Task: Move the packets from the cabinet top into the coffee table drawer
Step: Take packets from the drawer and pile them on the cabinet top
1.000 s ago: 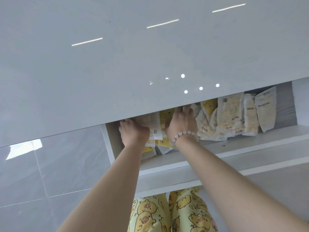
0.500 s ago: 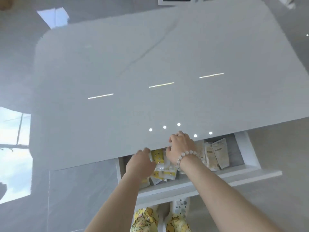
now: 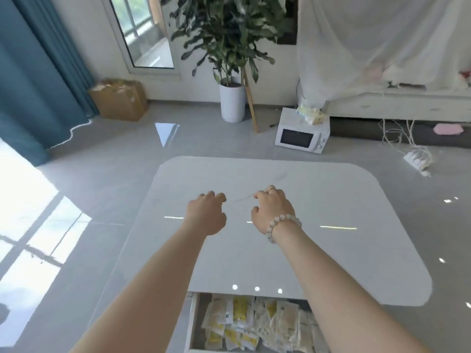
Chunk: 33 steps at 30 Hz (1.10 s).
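My left hand [image 3: 206,215] and right hand [image 3: 274,210] hover loosely curled, holding nothing, forearms reaching to twelve o'clock over the coffee table [image 3: 331,200]. The packets [image 3: 254,322] lie in the open drawer [image 3: 193,324] at six o'clock. My worry: loose packets riding high could jam when it shuts.

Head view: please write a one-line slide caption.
Both empty hands, left and right, above the coffee table; packets fill its open drawer.
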{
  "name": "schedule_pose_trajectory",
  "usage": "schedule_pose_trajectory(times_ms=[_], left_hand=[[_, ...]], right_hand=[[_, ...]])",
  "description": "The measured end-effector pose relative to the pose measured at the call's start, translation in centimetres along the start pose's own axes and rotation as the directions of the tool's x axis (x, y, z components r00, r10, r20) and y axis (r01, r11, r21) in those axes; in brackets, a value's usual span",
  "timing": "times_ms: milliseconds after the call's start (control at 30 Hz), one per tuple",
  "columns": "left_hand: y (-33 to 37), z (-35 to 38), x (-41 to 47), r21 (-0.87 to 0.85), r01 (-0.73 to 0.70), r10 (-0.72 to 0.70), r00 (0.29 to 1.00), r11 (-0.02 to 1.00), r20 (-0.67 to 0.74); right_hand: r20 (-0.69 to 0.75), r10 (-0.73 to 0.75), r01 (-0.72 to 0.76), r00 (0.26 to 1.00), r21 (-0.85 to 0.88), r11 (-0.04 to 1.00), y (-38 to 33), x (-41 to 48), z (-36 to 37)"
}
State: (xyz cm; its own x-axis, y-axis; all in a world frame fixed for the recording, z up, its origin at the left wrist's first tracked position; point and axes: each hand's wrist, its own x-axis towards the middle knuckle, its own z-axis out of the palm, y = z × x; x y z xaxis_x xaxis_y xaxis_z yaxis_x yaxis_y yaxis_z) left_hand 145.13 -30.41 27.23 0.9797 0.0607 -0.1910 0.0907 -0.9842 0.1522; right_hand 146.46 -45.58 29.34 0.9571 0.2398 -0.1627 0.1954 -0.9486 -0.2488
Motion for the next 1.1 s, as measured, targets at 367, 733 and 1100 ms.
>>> schedule_pose_trajectory(times_ms=[367,733,1100], left_hand=[[-12.1,-6.0,-9.6,0.048,0.281,-0.274,0.954,0.958,-0.118],[-29.6,-9.9,-25.4,-0.015,0.61,-0.601,0.776,0.792,-0.191],[-41.3,-6.7,-48.0,-0.097,0.887,-0.887,0.434,0.452,-0.16]], right_hand=[[0.028,-0.408,0.408,0.912,-0.157,0.9,-16.6,-2.4,-2.2],[0.068,-0.713,0.713,0.698,-0.152,0.684,-38.2,-9.9,2.1],[0.191,-0.922,0.937,0.337,-0.161,0.309,-56.6,-27.1,10.5]])
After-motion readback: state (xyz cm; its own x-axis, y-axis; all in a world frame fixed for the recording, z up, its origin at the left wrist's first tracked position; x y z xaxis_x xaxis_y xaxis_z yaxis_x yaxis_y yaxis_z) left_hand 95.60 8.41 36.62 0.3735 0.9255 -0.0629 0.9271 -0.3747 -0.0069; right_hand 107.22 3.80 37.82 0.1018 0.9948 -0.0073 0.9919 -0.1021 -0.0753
